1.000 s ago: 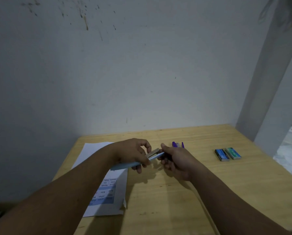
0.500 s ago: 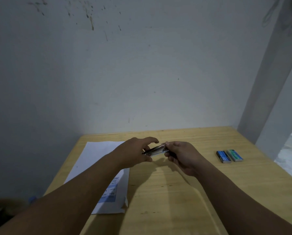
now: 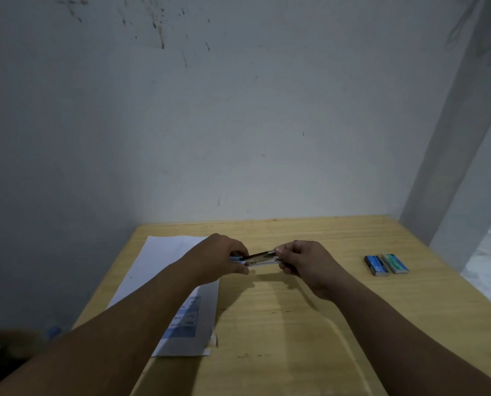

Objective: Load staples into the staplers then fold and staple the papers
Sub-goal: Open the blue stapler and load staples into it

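Both my hands hold a small light-blue stapler (image 3: 260, 258) level above the middle of the wooden table (image 3: 295, 324). My left hand (image 3: 220, 260) grips its left end, fingers curled over the top. My right hand (image 3: 304, 262) pinches its right end between thumb and fingers. The stapler's metal parts show between the two hands. A stack of white papers (image 3: 164, 270) with a blue printed table lies on the table's left side, partly under my left forearm. Two staple boxes, one blue (image 3: 375, 265) and one green (image 3: 394, 263), lie side by side at the right.
A grey wall stands right behind the table's far edge. A grey pillar (image 3: 452, 155) rises at the right rear corner. The table's left and right edges drop to the floor.
The stapler has turned from tilted to level and my hands have moved slightly apart along it. The purple stapler seen behind my hands a second ago is now hidden.
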